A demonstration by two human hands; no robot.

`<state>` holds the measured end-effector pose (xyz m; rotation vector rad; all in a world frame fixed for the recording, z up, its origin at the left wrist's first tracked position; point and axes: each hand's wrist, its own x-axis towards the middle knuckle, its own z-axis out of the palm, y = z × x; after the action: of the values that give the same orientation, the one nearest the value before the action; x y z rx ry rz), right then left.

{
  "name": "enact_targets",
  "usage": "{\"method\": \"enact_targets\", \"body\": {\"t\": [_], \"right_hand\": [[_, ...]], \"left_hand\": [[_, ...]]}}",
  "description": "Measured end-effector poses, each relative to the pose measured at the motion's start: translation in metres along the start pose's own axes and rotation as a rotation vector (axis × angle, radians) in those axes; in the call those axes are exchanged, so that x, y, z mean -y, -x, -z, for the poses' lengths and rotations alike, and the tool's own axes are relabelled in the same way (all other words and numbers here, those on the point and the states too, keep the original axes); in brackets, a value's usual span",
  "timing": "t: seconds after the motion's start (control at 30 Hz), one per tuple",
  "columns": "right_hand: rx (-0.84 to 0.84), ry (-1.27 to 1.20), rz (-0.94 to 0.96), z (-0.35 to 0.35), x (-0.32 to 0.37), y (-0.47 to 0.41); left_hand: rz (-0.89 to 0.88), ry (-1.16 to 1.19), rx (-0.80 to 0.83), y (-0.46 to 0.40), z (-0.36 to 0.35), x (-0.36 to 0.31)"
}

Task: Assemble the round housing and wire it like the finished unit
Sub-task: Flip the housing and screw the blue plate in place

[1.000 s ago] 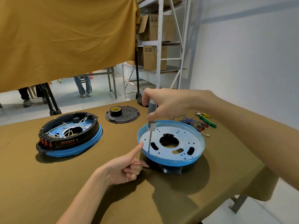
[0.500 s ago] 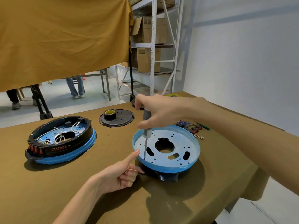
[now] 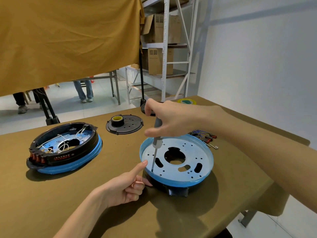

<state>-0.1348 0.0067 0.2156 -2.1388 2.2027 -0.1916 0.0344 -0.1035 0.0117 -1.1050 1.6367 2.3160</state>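
The round housing [image 3: 197,182], a blue-filmed metal dish with holes on a black base, lies on the table at centre right. My right hand [image 3: 169,121] grips a grey-handled screwdriver [image 3: 157,140] that stands upright with its tip at a hole near the dish's left rim. My left hand [image 3: 127,184] has its fingers curled against the housing's lower left side and its thumb raised to the rim. The finished unit [image 3: 63,148], a black ring with white wires on a blue dish, sits at the left.
A black round cover [image 3: 127,126] carrying a roll of yellow tape [image 3: 117,119] lies at the back. Loose blue wires and red connectors [image 3: 204,136] lie right of the housing, with a yellow tape roll [image 3: 187,101] far back. The table edge runs along the right.
The camera view shifted slightly, so everything sits a little lower and to the left. The hands, the screwdriver and the housing keep the same pose relative to one another.
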Motion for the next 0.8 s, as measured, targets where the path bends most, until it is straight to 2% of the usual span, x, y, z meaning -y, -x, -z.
{"method": "enact_targets", "body": {"t": [0.07,0.1,0.23,0.37,0.5,0.6,0.73,0.8], "right_hand": [[0.129,-0.133,-0.015,0.008,-0.002,0.003],[0.135,-0.148,-0.013,0.008,-0.002,0.004],[-0.045,0.006,0.017,-0.002,0.002,-0.002],[0.086,-0.104,0.043,0.005,0.000,0.000],[-0.057,0.077,0.028,-0.001,0.001,-0.004],[0.079,-0.086,0.029,0.003,-0.001,-0.002],[-0.058,0.003,0.052,-0.005,0.000,-0.007],[-0.026,-0.011,0.074,-0.004,-0.001,-0.009]], "left_hand": [[-0.002,0.006,-0.007,0.001,-0.001,0.000],[-0.003,0.006,-0.009,0.001,-0.001,0.000],[-0.007,-0.004,-0.018,0.003,-0.003,-0.001],[0.002,-0.001,-0.015,0.005,-0.004,-0.002],[0.006,-0.009,-0.014,0.005,-0.003,-0.002],[0.009,-0.007,-0.014,0.004,-0.003,-0.002],[0.004,-0.012,-0.008,0.004,-0.003,-0.002],[0.005,-0.013,-0.008,0.005,-0.003,-0.002]]}}
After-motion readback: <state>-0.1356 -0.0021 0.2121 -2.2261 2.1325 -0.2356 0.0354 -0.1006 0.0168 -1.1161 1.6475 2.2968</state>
